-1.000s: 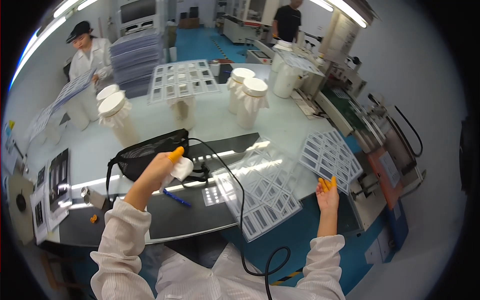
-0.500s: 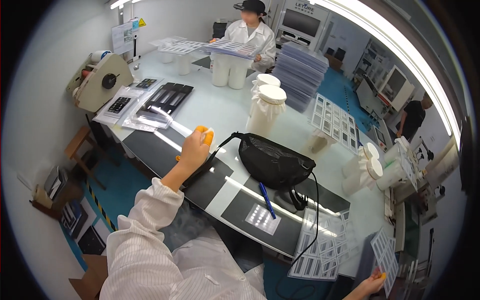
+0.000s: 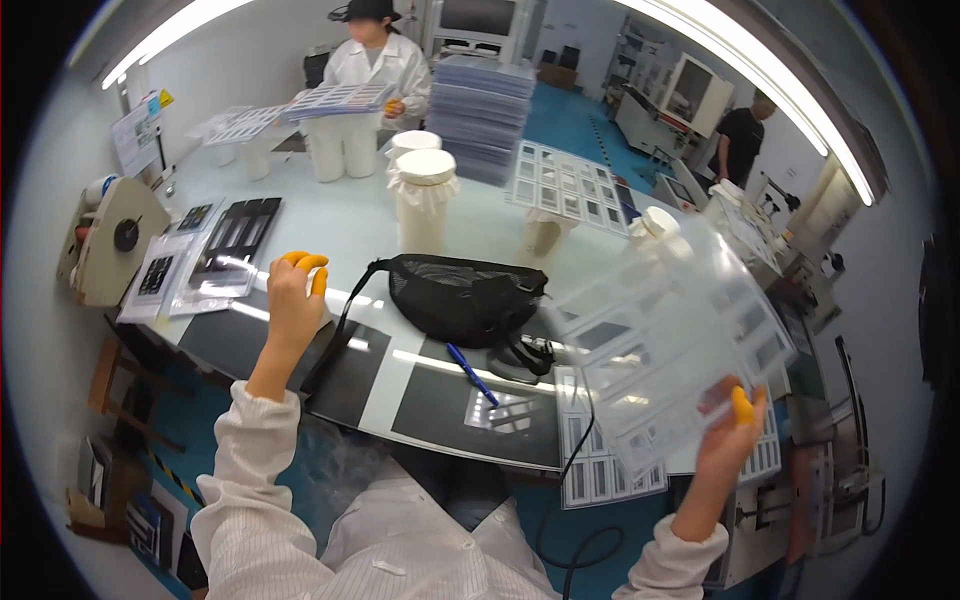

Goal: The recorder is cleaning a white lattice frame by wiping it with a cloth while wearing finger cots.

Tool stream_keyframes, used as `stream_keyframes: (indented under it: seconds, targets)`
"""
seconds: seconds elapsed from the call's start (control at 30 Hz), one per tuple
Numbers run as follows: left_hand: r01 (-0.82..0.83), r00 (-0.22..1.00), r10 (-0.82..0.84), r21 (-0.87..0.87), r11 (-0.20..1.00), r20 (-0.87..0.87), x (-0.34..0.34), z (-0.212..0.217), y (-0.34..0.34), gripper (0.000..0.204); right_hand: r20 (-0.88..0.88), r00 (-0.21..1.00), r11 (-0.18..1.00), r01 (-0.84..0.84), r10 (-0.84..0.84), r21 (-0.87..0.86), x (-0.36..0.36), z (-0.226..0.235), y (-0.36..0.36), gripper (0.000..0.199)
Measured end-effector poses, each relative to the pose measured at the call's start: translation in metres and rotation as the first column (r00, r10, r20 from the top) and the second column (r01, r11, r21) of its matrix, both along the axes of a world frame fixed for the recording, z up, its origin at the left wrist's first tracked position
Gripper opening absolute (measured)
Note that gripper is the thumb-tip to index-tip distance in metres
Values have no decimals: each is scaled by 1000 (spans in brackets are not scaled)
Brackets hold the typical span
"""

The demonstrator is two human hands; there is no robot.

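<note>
My right hand [image 3: 735, 425], with an orange finger cot on it, grips the lower right part of a clear plastic sheet [image 3: 660, 330]. Rows of rectangular frames cover this sheet, which is tilted and blurred by motion above the table's right side. Below it lie similar sheets [image 3: 590, 450] at the table's front edge. My left hand [image 3: 290, 310] is raised over the table's left part, its orange-capped fingers curled together. Whatever they may hold is hidden. Nearest to it are a black strap and a black mesh waist bag [image 3: 465, 300]. A blue pen [image 3: 470, 375] lies in front of the bag.
White cloth-covered jars [image 3: 425, 210] stand mid-table. Another framed sheet [image 3: 568, 185] rests on a support farther right. Behind is a tall stack of sheets [image 3: 480, 115]; a co-worker [image 3: 380, 60] stands beside it. Black trays [image 3: 238, 235] and a roll dispenser [image 3: 118, 240] are at left. A cable hangs over the front edge.
My right hand has brought the plastic sheet up and inward from the lower right, over the table. The view has turned right. My left hand stays raised with curled fingers.
</note>
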State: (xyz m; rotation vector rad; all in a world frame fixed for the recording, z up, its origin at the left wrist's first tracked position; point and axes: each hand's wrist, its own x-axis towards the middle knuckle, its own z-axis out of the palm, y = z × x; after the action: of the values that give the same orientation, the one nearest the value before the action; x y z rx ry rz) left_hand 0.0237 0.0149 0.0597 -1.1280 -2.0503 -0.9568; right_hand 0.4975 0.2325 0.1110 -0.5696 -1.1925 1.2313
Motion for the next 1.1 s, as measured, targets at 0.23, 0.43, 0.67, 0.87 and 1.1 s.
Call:
stream_keyframes:
  seconds: [0.23, 0.43, 0.67, 0.87, 1.1]
  targets:
    - [481, 877, -480, 100, 871, -31, 117, 86, 13, 18, 121, 871, 879, -477, 476, -26, -132, -22, -71, 19]
    - [484, 869, -474, 45, 874, -143, 157, 71, 34, 27, 193, 762, 784, -615, 619, -87, -152, -48, -127, 20]
    - [406, 905, -401, 9, 914, -143, 167, 34, 25, 32, 289, 711, 764, -628, 641, -151, -146, -68, -142, 21]
    - [454, 876, -441, 25, 891, -193, 164, 27, 26, 22, 267, 706, 754, -634, 656, -174, -139, -75, -146, 21]
    - [467, 805, -513, -214, 858, -299, 155, 33, 31, 23, 380, 714, 796, -595, 589, -117, -133, -79, -148, 22]
